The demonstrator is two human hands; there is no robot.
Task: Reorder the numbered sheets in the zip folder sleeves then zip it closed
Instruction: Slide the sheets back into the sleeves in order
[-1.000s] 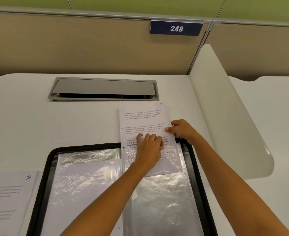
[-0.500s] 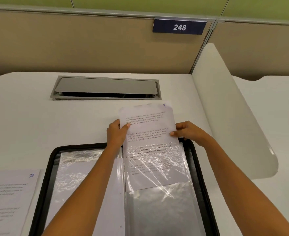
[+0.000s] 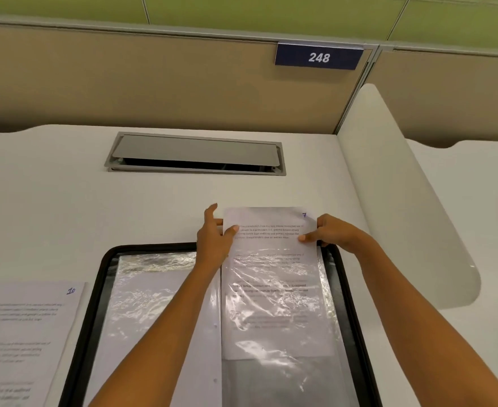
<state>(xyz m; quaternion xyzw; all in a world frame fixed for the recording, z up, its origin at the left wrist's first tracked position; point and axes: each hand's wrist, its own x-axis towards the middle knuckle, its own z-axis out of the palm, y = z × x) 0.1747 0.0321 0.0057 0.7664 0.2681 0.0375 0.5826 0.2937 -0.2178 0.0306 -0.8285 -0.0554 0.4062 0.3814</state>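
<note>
A black-rimmed zip folder (image 3: 95,292) lies open on the white desk with clear plastic sleeves on both sides. The sheet marked 7 (image 3: 271,289) sits mostly inside the right sleeve (image 3: 327,292), its top part sticking out past the folder's far edge. My left hand (image 3: 215,233) pinches the sheet's upper left edge. On the opposite upper edge, my right hand (image 3: 330,230) pinches the paper with the thumb on the print. The left sleeve (image 3: 153,289) holds another white sheet. A sheet marked 10 (image 3: 21,333) lies on the desk left of the folder.
A grey cable hatch (image 3: 194,154) is set into the desk beyond the folder. A curved white divider (image 3: 403,201) rises on the right. Beige partition walls with a blue 248 sign (image 3: 318,57) close off the back.
My left hand left the face of sheet 7 and took its upper left edge. With both hands on it, the sheet has slid deeper into the right sleeve.
</note>
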